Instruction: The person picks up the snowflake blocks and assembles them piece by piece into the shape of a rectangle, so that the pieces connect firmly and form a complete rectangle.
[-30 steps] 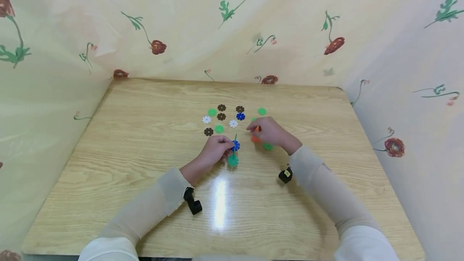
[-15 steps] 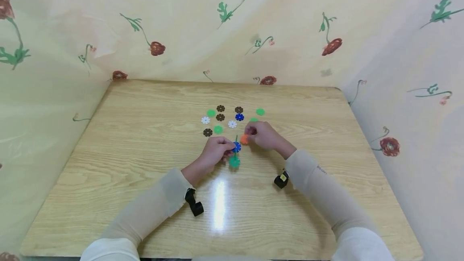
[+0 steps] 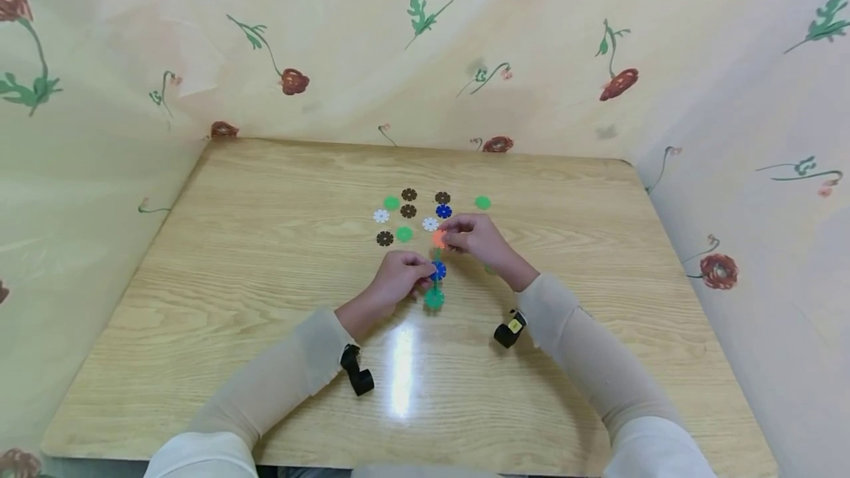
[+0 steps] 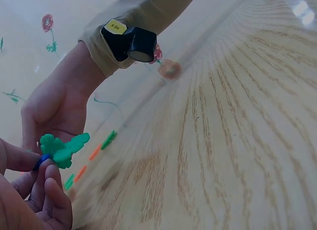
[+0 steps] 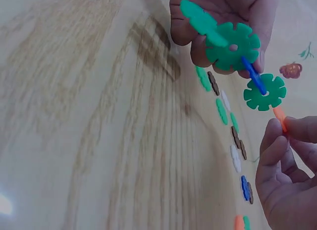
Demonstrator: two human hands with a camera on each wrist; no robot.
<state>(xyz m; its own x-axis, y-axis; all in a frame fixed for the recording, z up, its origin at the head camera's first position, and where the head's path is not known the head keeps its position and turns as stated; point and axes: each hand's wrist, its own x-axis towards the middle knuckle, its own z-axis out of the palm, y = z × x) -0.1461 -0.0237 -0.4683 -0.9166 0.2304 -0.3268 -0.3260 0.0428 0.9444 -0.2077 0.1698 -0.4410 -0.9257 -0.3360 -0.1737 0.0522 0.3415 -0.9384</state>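
My left hand pinches a blue notched disc between thumb and fingers. Joined to it are green notched discs: one on the near side, and another on the far side, standing edge-on in the head view. The right wrist view also shows a slanted green disc at the near end. An orange notched disc is pinched by my right hand, its edge at the far green disc. Whether their slots interlock, I cannot tell. In the left wrist view, fingers partly hide the blue disc.
Loose discs lie flat beyond the hands: several brown, two white, one blue and several green. Others lie partly hidden under the right hand. A flowered cloth borders the wooden table.
My right hand has moved left from the discs at the right, bringing an orange disc to the far end of the joined discs. The left hand keeps its hold, almost still.
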